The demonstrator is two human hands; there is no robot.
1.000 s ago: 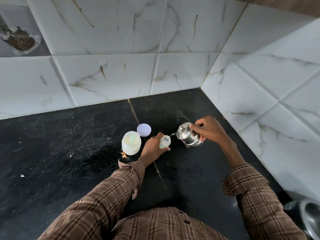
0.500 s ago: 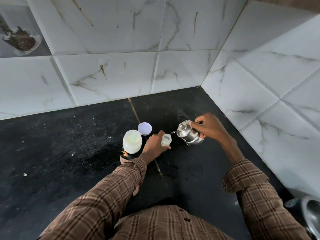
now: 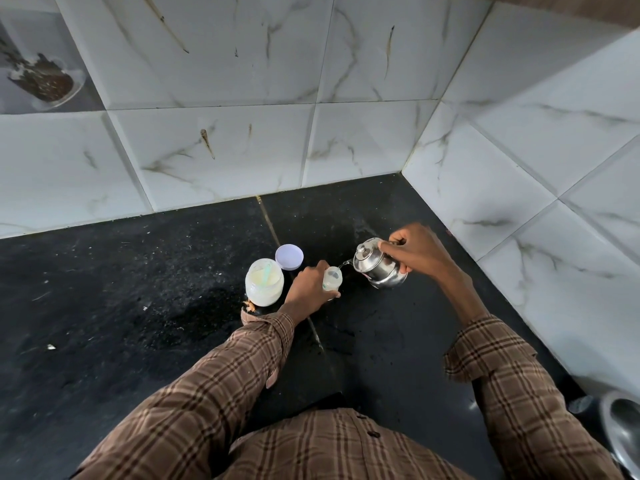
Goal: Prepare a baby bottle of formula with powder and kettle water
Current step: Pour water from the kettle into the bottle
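Observation:
On the black counter (image 3: pixel 104 289) my left hand (image 3: pixel 308 289) grips a small clear baby bottle (image 3: pixel 332 278) that stands upright with its mouth open. My right hand (image 3: pixel 415 252) holds a small steel kettle (image 3: pixel 379 265) by its handle, tilted left. Its spout sits just above the bottle's mouth and a thin stream of water runs into it. Left of the bottle stands an open jar of pale formula powder (image 3: pixel 264 281) with a light green scoop inside. The jar's white lid (image 3: pixel 289 257) lies flat behind it.
White marble-pattern tiled walls (image 3: pixel 519 174) meet in a corner just behind and to the right of the kettle. A steel vessel (image 3: pixel 623 434) shows at the lower right edge. Crumbs and a damp smear mark the counter to the left.
The kettle has been lifted a little and tilted further left, so its spout reaches the bottle's mouth and water flows. My left hand stays on the bottle.

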